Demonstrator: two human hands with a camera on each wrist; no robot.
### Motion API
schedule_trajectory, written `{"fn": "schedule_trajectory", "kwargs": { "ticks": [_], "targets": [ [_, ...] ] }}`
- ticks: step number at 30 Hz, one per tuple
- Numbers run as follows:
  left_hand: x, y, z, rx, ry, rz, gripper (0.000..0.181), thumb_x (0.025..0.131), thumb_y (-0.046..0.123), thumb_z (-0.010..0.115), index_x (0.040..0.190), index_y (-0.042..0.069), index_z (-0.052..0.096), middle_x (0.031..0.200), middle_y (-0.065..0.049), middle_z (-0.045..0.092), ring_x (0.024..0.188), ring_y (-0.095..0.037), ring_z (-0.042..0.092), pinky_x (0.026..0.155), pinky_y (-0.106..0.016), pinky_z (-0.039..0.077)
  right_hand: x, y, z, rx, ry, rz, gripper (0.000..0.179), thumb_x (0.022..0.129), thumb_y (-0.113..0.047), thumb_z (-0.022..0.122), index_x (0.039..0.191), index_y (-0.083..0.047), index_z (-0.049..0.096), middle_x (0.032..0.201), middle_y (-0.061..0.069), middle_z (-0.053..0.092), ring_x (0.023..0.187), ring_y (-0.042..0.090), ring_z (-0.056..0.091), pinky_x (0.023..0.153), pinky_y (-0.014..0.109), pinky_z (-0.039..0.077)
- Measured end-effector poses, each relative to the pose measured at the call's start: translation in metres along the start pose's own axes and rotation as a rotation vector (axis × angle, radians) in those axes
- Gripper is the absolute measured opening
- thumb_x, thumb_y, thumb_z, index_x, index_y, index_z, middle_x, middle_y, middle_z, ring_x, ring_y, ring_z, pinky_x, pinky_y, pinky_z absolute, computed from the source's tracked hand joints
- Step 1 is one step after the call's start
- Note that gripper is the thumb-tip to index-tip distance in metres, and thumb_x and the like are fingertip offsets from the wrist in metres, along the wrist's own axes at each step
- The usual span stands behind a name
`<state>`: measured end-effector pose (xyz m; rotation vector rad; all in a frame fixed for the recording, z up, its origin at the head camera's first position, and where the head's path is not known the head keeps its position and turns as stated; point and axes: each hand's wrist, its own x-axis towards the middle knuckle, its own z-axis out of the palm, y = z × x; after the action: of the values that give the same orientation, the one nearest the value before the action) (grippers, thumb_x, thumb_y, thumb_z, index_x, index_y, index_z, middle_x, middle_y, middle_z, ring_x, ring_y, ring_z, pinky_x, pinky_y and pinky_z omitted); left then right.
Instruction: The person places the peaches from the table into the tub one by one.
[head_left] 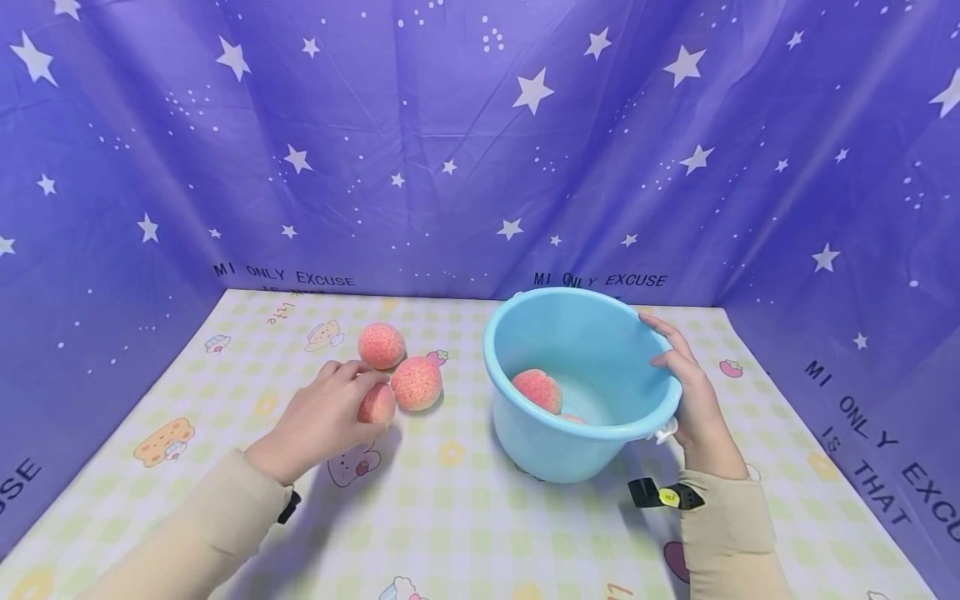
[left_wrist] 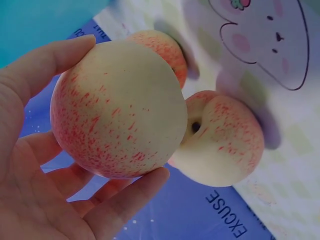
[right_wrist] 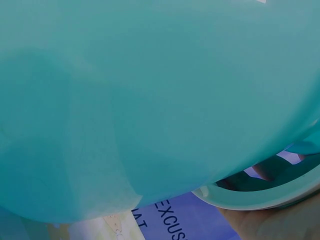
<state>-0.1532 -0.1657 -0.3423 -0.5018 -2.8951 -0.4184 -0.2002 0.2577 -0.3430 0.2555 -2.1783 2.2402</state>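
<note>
My left hand [head_left: 322,417] grips a pink-and-cream peach [head_left: 379,406] between thumb and fingers. In the left wrist view this peach [left_wrist: 117,110] fills the grasp, its fingertips spread around the sides. Two more peaches lie on the table just beyond: one farther back [head_left: 382,346], the other to the right [head_left: 417,384]. A light blue bucket [head_left: 551,454] stands tilted toward me, and my right hand [head_left: 697,408] holds its right rim. Inside it rests a peach [head_left: 537,391], with a sliver of another [head_left: 573,418] behind the near rim. The bucket wall [right_wrist: 150,110] covers most of the right wrist view.
A checked tablecloth [head_left: 450,517] with cartoon prints covers the table. Purple star-patterned curtain [head_left: 420,208] encloses the back and both sides. A white handle fitting [head_left: 663,432] sits on the bucket's right side. A black strap [head_left: 667,495] is around the right wrist.
</note>
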Motion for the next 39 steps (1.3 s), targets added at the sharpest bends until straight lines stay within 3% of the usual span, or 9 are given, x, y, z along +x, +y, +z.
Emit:
{"fn": "schedule_trajectory", "kwargs": {
  "ticks": [6, 12, 20, 32, 39],
  "targets": [
    [0.005, 0.003, -0.007, 0.021, 0.015, 0.02, 0.053, 0.075, 0.025, 0.077, 0.124, 0.008, 0.066, 0.123, -0.017, 0.064, 0.102, -0.035, 0.056, 0.073, -0.048, 0.053, 0.0, 0.0, 0.0, 0.001, 0.004, 0.002, 0.065, 0.091, -0.005, 0.027, 0.152, -0.027, 0.033, 0.156, 0.002, 0.022, 0.129, 0.016, 0.036, 0.095, 0.025, 0.041],
    [0.012, 0.011, -0.013, 0.022, 0.036, 0.036, 0.051, 0.08, 0.027, 0.071, 0.127, 0.01, 0.065, 0.122, -0.009, 0.064, 0.102, -0.032, 0.055, 0.067, -0.045, 0.052, 0.0, 0.0, -0.001, 0.002, 0.002, 0.003, 0.064, 0.091, -0.005, 0.027, 0.15, -0.03, 0.035, 0.157, 0.001, 0.022, 0.13, 0.016, 0.035, 0.095, 0.025, 0.041],
    [0.024, 0.023, -0.025, 0.031, 0.08, 0.101, 0.045, 0.078, 0.024, 0.075, 0.121, 0.011, 0.068, 0.122, -0.009, 0.064, 0.104, -0.03, 0.056, 0.069, -0.045, 0.054, 0.0, 0.0, -0.001, 0.003, 0.001, 0.003, 0.064, 0.091, -0.005, 0.027, 0.149, -0.031, 0.036, 0.157, 0.0, 0.021, 0.132, 0.017, 0.033, 0.095, 0.024, 0.04],
    [0.034, 0.033, -0.038, 0.059, 0.047, 0.108, 0.052, 0.077, 0.025, 0.079, 0.125, 0.01, 0.066, 0.127, -0.011, 0.062, 0.111, -0.032, 0.054, 0.074, -0.048, 0.055, 0.0, 0.001, -0.001, 0.005, 0.006, -0.004, 0.065, 0.091, -0.005, 0.027, 0.152, -0.026, 0.033, 0.156, -0.001, 0.023, 0.128, 0.015, 0.035, 0.095, 0.024, 0.04],
    [0.039, 0.037, -0.045, 0.07, 0.043, 0.119, 0.053, 0.077, 0.025, 0.08, 0.126, 0.012, 0.065, 0.128, -0.01, 0.061, 0.113, -0.032, 0.054, 0.07, -0.049, 0.055, 0.0, 0.001, 0.0, 0.008, 0.005, -0.002, 0.065, 0.091, -0.005, 0.027, 0.15, -0.029, 0.035, 0.157, -0.001, 0.022, 0.131, 0.016, 0.033, 0.095, 0.023, 0.04]
  ]
}}
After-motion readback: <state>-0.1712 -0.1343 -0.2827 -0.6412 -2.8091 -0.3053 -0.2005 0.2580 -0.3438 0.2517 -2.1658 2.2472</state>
